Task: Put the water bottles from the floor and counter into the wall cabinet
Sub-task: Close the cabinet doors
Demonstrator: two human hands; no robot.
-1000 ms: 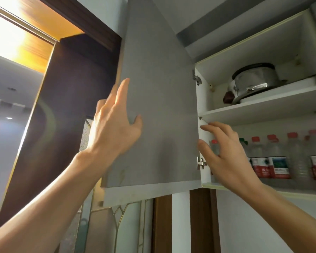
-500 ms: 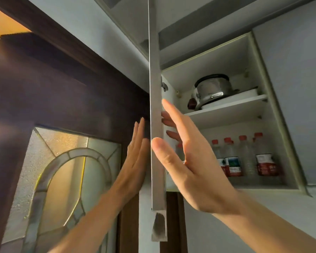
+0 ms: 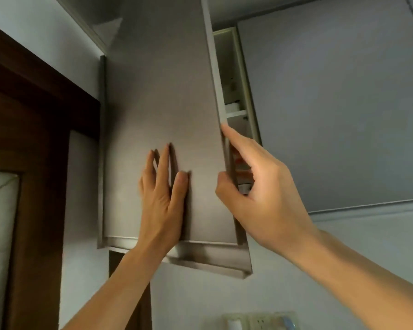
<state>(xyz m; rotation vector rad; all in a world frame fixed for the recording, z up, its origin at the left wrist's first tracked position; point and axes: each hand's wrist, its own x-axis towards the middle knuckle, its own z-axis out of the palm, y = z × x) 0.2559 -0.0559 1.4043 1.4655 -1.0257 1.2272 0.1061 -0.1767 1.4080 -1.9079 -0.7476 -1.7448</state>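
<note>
The left hand lies flat, fingers straight, pressing the grey matte cabinet door at centre frame, seemingly to swing it shut. The right hand pinches the door's free edge between thumb and forefinger, likely steadying it. Through the narrow gap, the white wall cabinet shows only red-and-white slivers, perhaps water bottles. No writing is readable.

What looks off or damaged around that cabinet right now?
Nothing looks damaged or spilled. The cabinet door is nearly shut, leaving a narrow gap. The left hand lies flat on its front; the right hand pinches its free edge, its fingers inside the gap where they could get caught.
</note>
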